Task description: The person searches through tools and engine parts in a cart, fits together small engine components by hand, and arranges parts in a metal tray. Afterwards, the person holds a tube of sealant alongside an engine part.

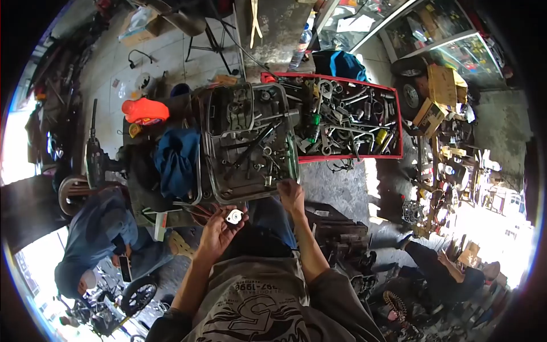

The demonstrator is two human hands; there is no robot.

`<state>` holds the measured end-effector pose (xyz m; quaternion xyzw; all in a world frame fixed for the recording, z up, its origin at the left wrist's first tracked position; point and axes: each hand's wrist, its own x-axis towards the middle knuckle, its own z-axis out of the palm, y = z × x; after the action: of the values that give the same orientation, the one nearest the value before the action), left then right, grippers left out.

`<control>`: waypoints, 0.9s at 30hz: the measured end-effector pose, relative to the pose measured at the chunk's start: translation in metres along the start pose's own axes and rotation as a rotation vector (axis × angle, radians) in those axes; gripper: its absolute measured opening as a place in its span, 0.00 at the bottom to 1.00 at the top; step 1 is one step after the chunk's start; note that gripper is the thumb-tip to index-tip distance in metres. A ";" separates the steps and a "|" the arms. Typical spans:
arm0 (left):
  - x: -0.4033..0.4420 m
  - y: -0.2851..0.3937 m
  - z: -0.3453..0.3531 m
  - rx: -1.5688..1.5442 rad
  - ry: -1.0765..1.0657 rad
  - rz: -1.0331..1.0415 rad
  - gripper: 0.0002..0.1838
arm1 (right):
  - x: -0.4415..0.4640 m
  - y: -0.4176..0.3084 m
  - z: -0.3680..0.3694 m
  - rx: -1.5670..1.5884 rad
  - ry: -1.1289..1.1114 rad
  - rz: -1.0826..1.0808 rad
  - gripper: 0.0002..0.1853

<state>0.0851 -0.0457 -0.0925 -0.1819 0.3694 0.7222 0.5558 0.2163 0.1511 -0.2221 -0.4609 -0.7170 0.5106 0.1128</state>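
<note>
Over head feed, I see left hand (216, 233) clamped on pale metal part (234, 216) just short of metal tray (249, 196); right hand (292, 198) curled at tray's near corner, grip I cannot tell; red-rimmed toolbox (400, 131) beside.

Red box (401, 128): full of tools (326, 91) in a jumble
Orange bottle (145, 111): near the blue cloth (178, 162)
Left person (98, 231): dressed in blue, with a phone (125, 268) close by
Brown boxes (447, 86): on the right, next to a black wheel (411, 98)
Clear bottle (302, 43): up top, near the glass case (384, 27)
Tile floor (171, 57): pale, with a small brown carton (139, 36) on it
</note>
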 end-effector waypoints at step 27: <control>0.030 -0.042 0.030 -0.217 0.086 0.199 0.14 | 0.075 0.001 0.001 -0.710 -0.306 -0.278 0.14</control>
<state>0.1198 0.0011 -0.1067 -0.2341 0.3290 0.8009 0.4422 0.1751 0.2089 -0.2460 -0.2886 -0.9127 0.2739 -0.0932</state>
